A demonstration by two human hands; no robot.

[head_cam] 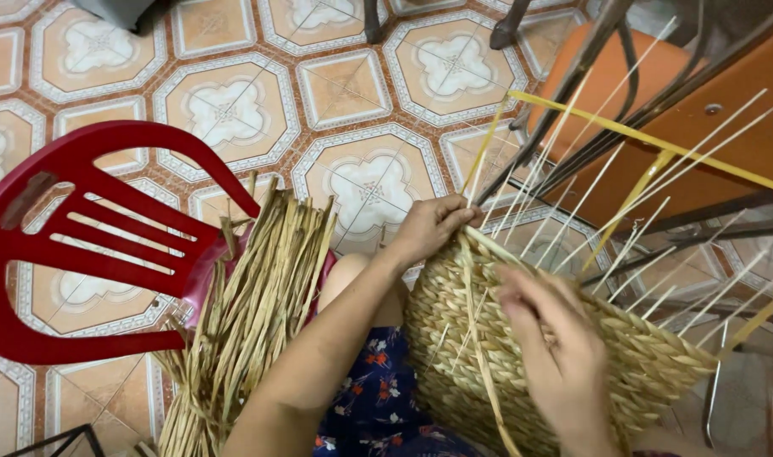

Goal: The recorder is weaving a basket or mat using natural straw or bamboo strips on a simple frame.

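Closest to the camera, the person's right hand (555, 347) is lying on a half-woven basket (632, 355) of pale dried fibre, its fingers curled and pinching a loose strand (479, 338) against the weave. Their left hand (429, 227) is gripping the basket's far edge, fingers folded over the rim where thin white upright spokes (572, 211) are fanning outward. The basket is resting across the person's lap, over a dark blue floral garment (378, 398).

Just to the left, a thick bundle of dried straw (251, 322) is leaning against a red plastic chair (90, 245) and touching its seat. Yellow strips (640, 140) are crossing above the spokes, in front of an orange chair seat (598, 80) with dark metal legs (589, 51), crowding the right side.

Underneath, orange floor tiles (369, 182) with white ornamental patterns are spreading across the room.
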